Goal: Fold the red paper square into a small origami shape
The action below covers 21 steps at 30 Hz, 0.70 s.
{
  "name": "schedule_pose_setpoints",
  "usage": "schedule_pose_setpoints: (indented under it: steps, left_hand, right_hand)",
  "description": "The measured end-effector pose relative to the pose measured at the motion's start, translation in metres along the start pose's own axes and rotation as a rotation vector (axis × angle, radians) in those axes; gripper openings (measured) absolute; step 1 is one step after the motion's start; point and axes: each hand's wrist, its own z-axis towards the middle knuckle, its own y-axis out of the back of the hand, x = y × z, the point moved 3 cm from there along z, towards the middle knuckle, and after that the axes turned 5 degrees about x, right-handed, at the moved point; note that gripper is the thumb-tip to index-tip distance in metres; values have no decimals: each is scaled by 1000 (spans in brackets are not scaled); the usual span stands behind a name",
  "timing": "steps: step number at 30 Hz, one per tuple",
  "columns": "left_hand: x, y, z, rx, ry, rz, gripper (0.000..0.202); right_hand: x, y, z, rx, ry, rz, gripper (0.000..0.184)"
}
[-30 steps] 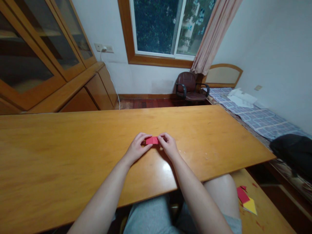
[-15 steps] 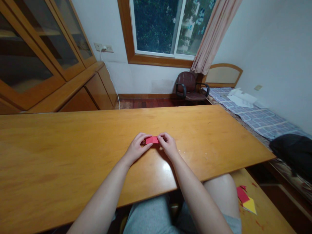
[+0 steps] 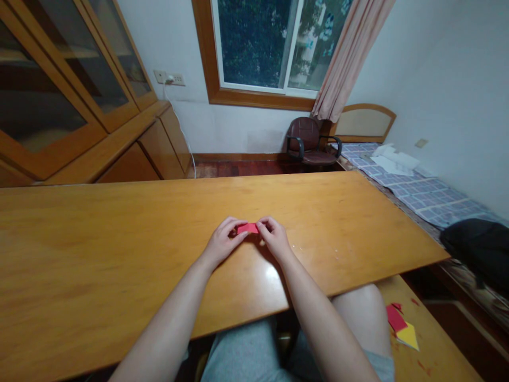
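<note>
A small piece of folded red paper (image 3: 248, 228) is held between my two hands, just over the wooden table (image 3: 139, 233). My left hand (image 3: 225, 241) pinches its left end, the thumb along the near edge and the fingers behind. At the right end, my right hand (image 3: 274, 237) grips it between thumb and fingers. The fingers partly cover both ends of the paper, so the full shape of the fold is hidden.
Tiny white scraps (image 3: 336, 251) lie on the table right of my hands. On a lower wooden bench (image 3: 441, 345) at my right are red paper (image 3: 396, 318) and yellow paper (image 3: 407, 336). Beyond stand a brown armchair (image 3: 306, 138), a bed and a black bag (image 3: 477, 249).
The red paper looks slightly narrower from front to back, and my left thumb has shifted a little. Both hands keep their place and their hold.
</note>
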Motion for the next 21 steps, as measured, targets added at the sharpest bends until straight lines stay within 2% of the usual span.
schedule_pose_setpoints:
  steps: [9, 14, 21]
  left_hand:
    - [-4, 3, 0, -35, 0, -1, 27]
    - [-3, 3, 0, -55, -11, -8, 27]
    - [-3, 4, 0, -70, -4, -6, 27]
  right_hand:
    - [0, 0, 0, 11, 15, 26, 22]
    - [11, 2, 0, 30, 109, -77, 19]
    - [17, 0, 0, 83, 186, -84, 18]
